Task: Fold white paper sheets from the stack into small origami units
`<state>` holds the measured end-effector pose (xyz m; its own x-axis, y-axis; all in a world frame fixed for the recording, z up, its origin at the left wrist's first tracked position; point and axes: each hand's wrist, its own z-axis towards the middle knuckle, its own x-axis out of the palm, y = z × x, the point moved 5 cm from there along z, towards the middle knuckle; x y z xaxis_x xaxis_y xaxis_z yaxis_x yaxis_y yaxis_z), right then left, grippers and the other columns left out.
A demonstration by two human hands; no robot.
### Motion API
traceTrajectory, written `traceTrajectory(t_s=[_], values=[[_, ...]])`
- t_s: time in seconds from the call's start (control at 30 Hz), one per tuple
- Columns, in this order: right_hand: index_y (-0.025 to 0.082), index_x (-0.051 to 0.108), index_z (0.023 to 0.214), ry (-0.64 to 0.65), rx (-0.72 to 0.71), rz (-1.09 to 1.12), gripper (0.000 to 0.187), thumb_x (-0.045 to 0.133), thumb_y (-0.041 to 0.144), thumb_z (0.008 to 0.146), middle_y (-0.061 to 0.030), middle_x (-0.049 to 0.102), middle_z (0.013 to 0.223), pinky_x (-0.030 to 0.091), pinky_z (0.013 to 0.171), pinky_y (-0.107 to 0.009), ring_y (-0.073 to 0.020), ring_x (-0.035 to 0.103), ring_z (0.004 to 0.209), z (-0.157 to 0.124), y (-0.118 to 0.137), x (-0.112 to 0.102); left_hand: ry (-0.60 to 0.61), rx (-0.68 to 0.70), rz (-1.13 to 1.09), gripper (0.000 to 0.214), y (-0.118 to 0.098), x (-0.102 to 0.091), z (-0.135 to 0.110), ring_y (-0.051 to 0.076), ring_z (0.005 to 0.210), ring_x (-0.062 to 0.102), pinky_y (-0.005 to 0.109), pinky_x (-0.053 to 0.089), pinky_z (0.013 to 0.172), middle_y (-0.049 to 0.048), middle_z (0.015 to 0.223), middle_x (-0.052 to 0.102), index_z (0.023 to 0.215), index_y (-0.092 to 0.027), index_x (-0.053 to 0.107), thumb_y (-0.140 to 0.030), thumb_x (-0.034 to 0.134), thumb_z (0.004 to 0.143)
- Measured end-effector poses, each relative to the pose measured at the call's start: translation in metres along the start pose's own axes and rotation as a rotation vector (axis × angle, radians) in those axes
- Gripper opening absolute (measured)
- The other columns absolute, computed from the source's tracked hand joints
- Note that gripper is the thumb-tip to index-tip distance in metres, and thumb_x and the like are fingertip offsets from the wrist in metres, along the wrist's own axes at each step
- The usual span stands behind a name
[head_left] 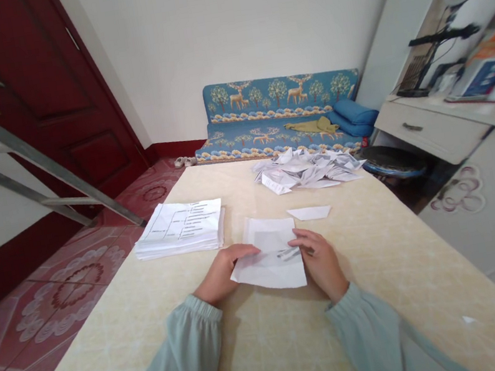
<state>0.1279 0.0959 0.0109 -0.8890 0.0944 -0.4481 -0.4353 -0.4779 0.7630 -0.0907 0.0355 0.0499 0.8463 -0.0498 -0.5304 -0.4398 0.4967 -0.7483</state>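
Note:
Between my two hands, a sheet of white paper with a folded look and some faint print is held just above the table. My left hand grips its left edge, thumb on top and the other fingers hidden beneath. My right hand pinches the right edge near the printed marks. A small folded paper piece lies flat just beyond the right hand. To the left sits a stack of printed sheets, the top one showing a branching diagram. At the table's far end is a heap of folded papers.
The pale patterned table fills the foreground, with a tiny white scrap at right. Behind it stands a blue deer-patterned sofa. A metal ladder leans at left by a dark red door; a white cabinet stands right.

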Motion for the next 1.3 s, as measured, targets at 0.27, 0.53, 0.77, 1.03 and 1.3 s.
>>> traceTrajectory(t_s=[0.27, 0.53, 0.77, 1.03, 1.3], values=[[0.027, 0.073, 0.082, 0.130, -0.172, -0.009, 0.016, 0.066, 0.017, 0.072, -0.0069, 0.065, 0.107, 0.042, 0.089, -0.041, -0.0242, 0.054, 0.102, -0.004, 0.023, 0.005, -0.019, -0.010, 0.011, 0.020, 0.009, 0.001, 0.000, 0.022, 0.091, 0.064, 0.034, 0.047, 0.084, 0.0103, 0.094, 0.071, 0.094, -0.019, 0.073, -0.022, 0.059, 0.079], [0.018, 0.067, 0.062, 0.093, 0.040, -0.200, 0.026, 0.053, 0.029, 0.082, -0.0118, 0.062, 0.102, 0.045, 0.081, -0.038, -0.0234, 0.058, 0.091, -0.004, 0.017, 0.002, -0.115, -0.372, 0.052, 0.027, 0.031, 0.008, -0.003, 0.012, 0.053, 0.051, 0.022, 0.034, 0.050, -0.0007, 0.058, 0.059, 0.069, -0.014, 0.063, -0.038, 0.058, 0.079], [0.018, 0.053, 0.050, 0.023, 0.115, -0.364, 0.021, 0.064, 0.022, 0.068, -0.0121, 0.060, 0.107, 0.045, 0.076, -0.035, -0.0237, 0.059, 0.090, -0.004, 0.023, 0.000, -0.195, -0.453, 0.630, 0.026, 0.018, 0.006, -0.002, 0.012, 0.051, 0.044, 0.025, 0.022, 0.051, -0.0026, 0.054, 0.052, 0.057, -0.018, 0.055, -0.038, 0.065, 0.071], [0.019, 0.053, 0.061, -0.035, 0.234, 0.052, 0.017, 0.067, 0.029, 0.064, 0.0029, 0.053, 0.057, 0.039, 0.055, -0.026, -0.0141, 0.049, 0.055, -0.003, 0.009, -0.001, -0.342, -0.299, 0.276, 0.020, 0.026, 0.004, -0.001, 0.024, 0.106, 0.054, 0.035, 0.040, 0.092, 0.0088, 0.117, 0.057, 0.081, -0.018, 0.070, -0.034, 0.071, 0.068], [0.018, 0.055, 0.065, -0.021, 0.235, 0.428, 0.021, 0.071, 0.030, 0.065, 0.0012, 0.057, 0.065, 0.039, 0.054, -0.024, -0.0129, 0.050, 0.058, -0.005, 0.014, 0.007, -0.426, -0.404, -0.508, 0.028, 0.029, 0.007, -0.002, 0.017, 0.069, 0.060, 0.027, 0.046, 0.062, 0.0044, 0.080, 0.070, 0.085, -0.013, 0.070, -0.038, 0.065, 0.076]])
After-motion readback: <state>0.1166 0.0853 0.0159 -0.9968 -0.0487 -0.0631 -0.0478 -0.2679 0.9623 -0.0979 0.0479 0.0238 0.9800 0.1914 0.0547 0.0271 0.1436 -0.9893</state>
